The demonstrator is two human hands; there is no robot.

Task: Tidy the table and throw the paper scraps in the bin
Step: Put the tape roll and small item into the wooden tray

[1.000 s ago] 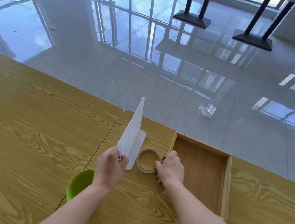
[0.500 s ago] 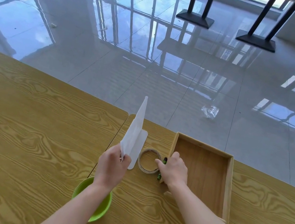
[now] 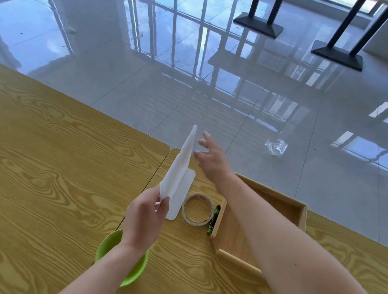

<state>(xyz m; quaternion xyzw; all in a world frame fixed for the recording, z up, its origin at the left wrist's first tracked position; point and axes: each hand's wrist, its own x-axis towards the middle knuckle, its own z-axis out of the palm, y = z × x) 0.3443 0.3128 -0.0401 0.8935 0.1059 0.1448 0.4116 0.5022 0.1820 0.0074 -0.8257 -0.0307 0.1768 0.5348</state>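
Note:
My left hand (image 3: 145,218) pinches the lower corner of a white paper sheet (image 3: 180,167) and holds it upright above the wooden table (image 3: 28,169). A second white piece (image 3: 181,196) lies flat on the table just behind it. My right hand (image 3: 211,157) is raised beside the sheet's top edge, fingers spread, holding nothing. A ring of tape (image 3: 197,209) lies flat to the right of the paper. A green marker (image 3: 213,219) rests between the tape and a wooden tray (image 3: 302,215).
A green bowl (image 3: 120,263) sits under my left wrist near the front. The table's far edge lies just beyond the paper, with glossy floor past it. A crumpled clear wrapper (image 3: 276,147) lies on the floor. Black table bases (image 3: 258,24) stand far back.
My right hand has left the marker beside the tray and risen up to the top of the upright sheet, fingers now spread. The left hand still holds the paper.

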